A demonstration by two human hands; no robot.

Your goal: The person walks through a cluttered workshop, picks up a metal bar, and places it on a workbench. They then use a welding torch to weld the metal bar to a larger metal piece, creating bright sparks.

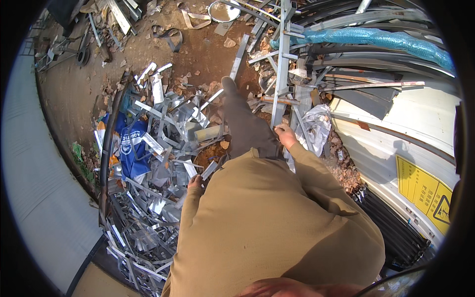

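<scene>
My left hand (195,181) hangs low beside my hip, close to a heap of shiny metal offcuts (168,128). A short metal strip (190,169) lies just beyond its fingers; whether they touch it I cannot tell. The fingers are small and partly hidden. In front of my right thigh is my right hand (285,134), its fingers curled together. Anything inside that curl is hidden. Past this hand, a long galvanized metal frame (282,64) reaches away over the ground. Crumpled whitish plastic sheeting (316,123) lies to its right.
My dark-trousered leg (240,119) is stretched forward on rubble-strewn dirt. A blue printed bag (133,148) lies at the heap's left, beside a dark curved rail (106,163). Right are long metal profiles, a blue-wrapped bundle (366,37) and a white panel (396,133) with a yellow sign (418,188).
</scene>
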